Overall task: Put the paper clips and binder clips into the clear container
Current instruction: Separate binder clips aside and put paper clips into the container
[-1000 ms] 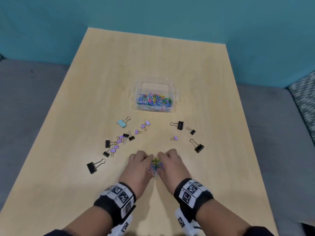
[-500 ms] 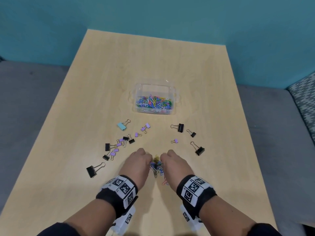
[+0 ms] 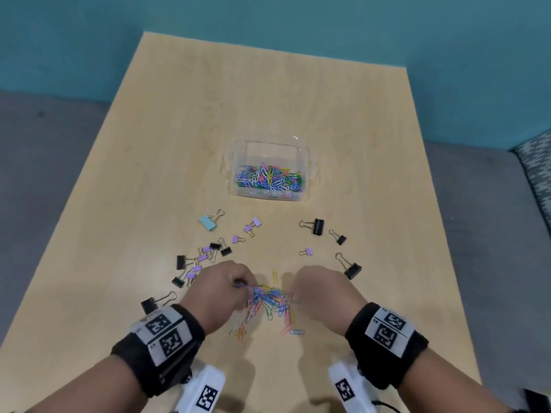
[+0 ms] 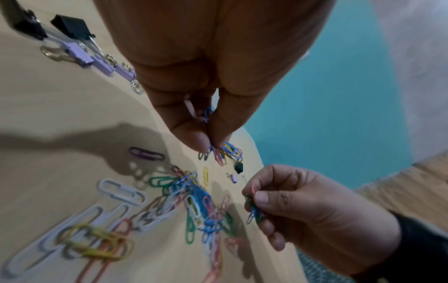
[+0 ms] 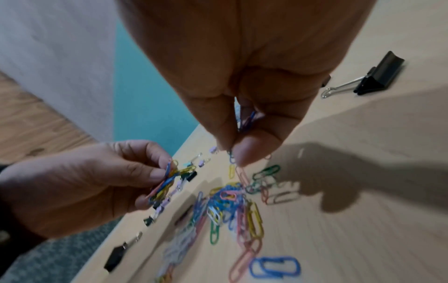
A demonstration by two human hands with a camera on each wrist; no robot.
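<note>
A pale wood-grain table fills the middle of the head view, smooth and matte, its far edge against a flat teal wall. Grey carpet lies at the left and right of the frame, and a patterned grey-white cushion shows at the right edge.

Just above the centre of the frame stands the clear container, a thin-walled rectangular plastic tub with rounded corners, holding a tangle of coloured wire paper clips. Below it, binder clips are scattered in a loose arc: folded black, lilac and one pale blue bodies with silvery wire loops, thicker at the left of the frame.

At lower centre a loose heap of paper clips lies on the table between the hands, in blue, pink, yellow, green and white. The left hand is raised just over the heap, thumb and fingers pinching a small bunch of clips that dangles from the tips. The right hand does likewise, fingertips squeezed on a few clips. Both wrists wear black bands with square printed markers.
</note>
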